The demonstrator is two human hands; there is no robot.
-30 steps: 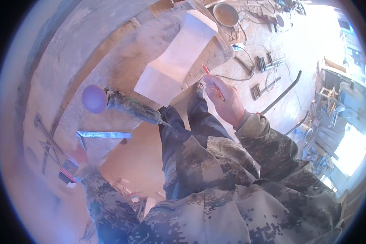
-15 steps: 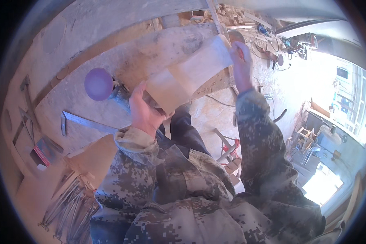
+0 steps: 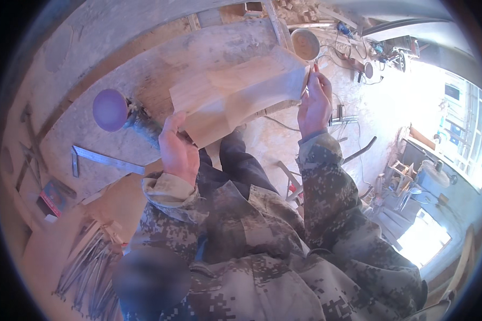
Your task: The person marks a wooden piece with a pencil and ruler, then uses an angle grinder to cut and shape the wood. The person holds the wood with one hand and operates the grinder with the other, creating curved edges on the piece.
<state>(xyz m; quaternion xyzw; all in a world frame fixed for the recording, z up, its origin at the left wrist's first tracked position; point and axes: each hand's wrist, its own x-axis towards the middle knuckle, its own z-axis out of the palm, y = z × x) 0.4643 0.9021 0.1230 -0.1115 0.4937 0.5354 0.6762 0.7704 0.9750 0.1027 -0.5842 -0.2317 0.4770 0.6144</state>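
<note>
A thin tan sheet (image 3: 235, 99), like paper, stretches between my two hands over the worn bench (image 3: 166, 53). My left hand (image 3: 179, 150) has its thumb on top of the sheet's near left corner, with the fingers beneath. At the right end, my right hand (image 3: 315, 104) pinches the sheet's edge. The tip of a slim red thing, possibly a pencil, sticks up by the right fingers. Left of my left hand lies a tool with a round purple disc (image 3: 110, 109) and a dark body.
A metal square (image 3: 110, 160) lies at the left, beyond a red-and-dark box (image 3: 54, 198). Several metal rods (image 3: 88, 265) are at lower left, beside a blurred dark round shape (image 3: 152, 278). A round bowl-like thing (image 3: 305, 44) stands past my right hand. Cables cross the floor.
The sheet has come lower and shows wider and flatter. My left hand has shifted slightly left, my right hand down. A blurred dark round shape has appeared at lower left.
</note>
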